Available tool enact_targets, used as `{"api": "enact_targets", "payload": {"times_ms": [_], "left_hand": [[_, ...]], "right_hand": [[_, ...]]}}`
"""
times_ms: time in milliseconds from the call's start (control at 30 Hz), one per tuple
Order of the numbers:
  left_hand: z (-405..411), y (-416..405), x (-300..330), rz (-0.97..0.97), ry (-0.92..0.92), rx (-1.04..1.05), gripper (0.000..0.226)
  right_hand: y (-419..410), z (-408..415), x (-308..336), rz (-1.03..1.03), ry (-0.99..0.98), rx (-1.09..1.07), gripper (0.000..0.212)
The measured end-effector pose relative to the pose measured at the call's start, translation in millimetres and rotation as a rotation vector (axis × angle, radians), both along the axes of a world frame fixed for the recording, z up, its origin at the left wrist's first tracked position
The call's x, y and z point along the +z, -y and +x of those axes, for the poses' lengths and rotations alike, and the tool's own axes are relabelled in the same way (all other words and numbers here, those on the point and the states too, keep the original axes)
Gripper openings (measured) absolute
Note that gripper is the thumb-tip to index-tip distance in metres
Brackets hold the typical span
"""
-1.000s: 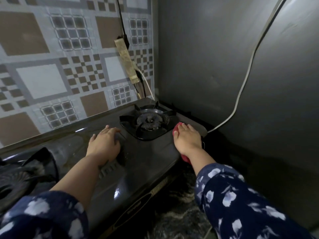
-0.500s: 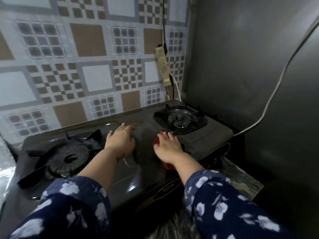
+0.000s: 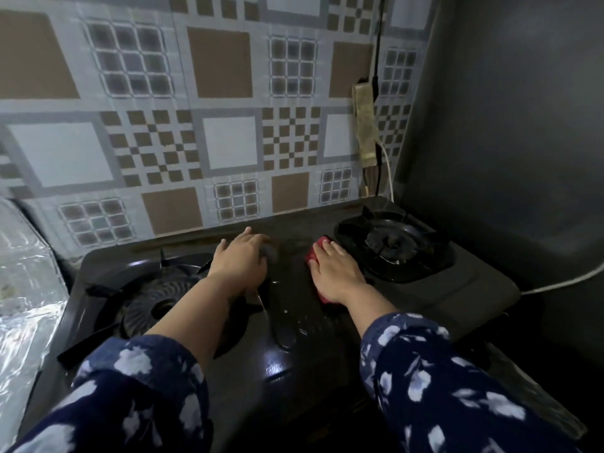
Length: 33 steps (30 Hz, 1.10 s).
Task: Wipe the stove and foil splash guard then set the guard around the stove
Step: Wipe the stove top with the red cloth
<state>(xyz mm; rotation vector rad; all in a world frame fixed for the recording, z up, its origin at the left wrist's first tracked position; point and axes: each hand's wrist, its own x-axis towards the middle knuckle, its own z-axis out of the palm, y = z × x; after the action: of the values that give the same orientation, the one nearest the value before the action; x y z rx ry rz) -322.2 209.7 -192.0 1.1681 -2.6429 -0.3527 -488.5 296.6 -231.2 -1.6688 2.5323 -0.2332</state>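
A black two-burner gas stove (image 3: 294, 361) fills the middle of the head view. My right hand (image 3: 336, 273) presses flat on a red cloth (image 3: 318, 253) on the stove's wet middle strip, just left of the right burner (image 3: 392, 245). My left hand (image 3: 240, 261) rests palm-down on the stove top, right of the left burner (image 3: 157, 302), fingers spread, with nothing visibly in it. Crinkled silver foil of the splash guard (image 3: 23, 289) shows at the far left edge, beside the stove.
A patterned tile-look wall (image 3: 196, 125) rises right behind the stove. A power strip (image 3: 364, 122) hangs on it with a white cable (image 3: 555, 286) running right. A dark grey wall (image 3: 506, 125) closes the right side.
My right hand has slid the red cloth leftward from beside the right burner to the stove's middle. The view has swung left, bringing the left burner and foil into sight.
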Motion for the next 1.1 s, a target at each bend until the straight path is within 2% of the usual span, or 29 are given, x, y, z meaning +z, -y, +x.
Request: {"api": "enact_targets", "payload": {"times_ms": [167,333,400,500,633,733,900,967,1100], "left_hand": [[-17.6,39.4,1.7,-0.003,-0.014,0.073,0.05],[-40.1,68.7,0.2,-0.029,-0.05,0.048,0.051],[-48.4,79.3,-1.1,-0.039,-0.062,0.038,0.05],[-64.1,91.9,-2.1,-0.051,-0.079,0.047,0.05],[-86.8,103.2,-4.2,-0.074,-0.106,0.06,0.05],[-104.1,105.5,-3.6,-0.092,-0.112,0.071,0.051],[-118.1,104.9,-4.5,-0.121,-0.112,0.007,0.049],[-119.8,106.2,-5.8,-0.127,-0.115,-0.002,0.048],[-124.5,108.4,-9.9,-0.12,-0.11,0.015,0.049]], "right_hand": [[67.4,-9.5,0.3,-0.038,-0.018,0.147,0.053],[115.1,-44.3,10.5,0.001,-0.006,0.387,0.053],[131.6,-66.4,11.9,0.027,0.012,0.414,0.054],[156.4,-95.1,8.0,0.112,-0.029,0.238,0.055],[176.9,-111.1,2.4,0.151,0.01,-0.295,0.058],[181.1,-127.7,6.8,0.125,0.064,-0.511,0.061],[179.8,-174.6,17.3,0.248,0.02,-0.6,0.07],[179.9,-178.2,22.3,0.316,-0.042,-0.564,0.076],[178.7,-166.2,18.0,0.247,0.007,-0.438,0.08]]}}
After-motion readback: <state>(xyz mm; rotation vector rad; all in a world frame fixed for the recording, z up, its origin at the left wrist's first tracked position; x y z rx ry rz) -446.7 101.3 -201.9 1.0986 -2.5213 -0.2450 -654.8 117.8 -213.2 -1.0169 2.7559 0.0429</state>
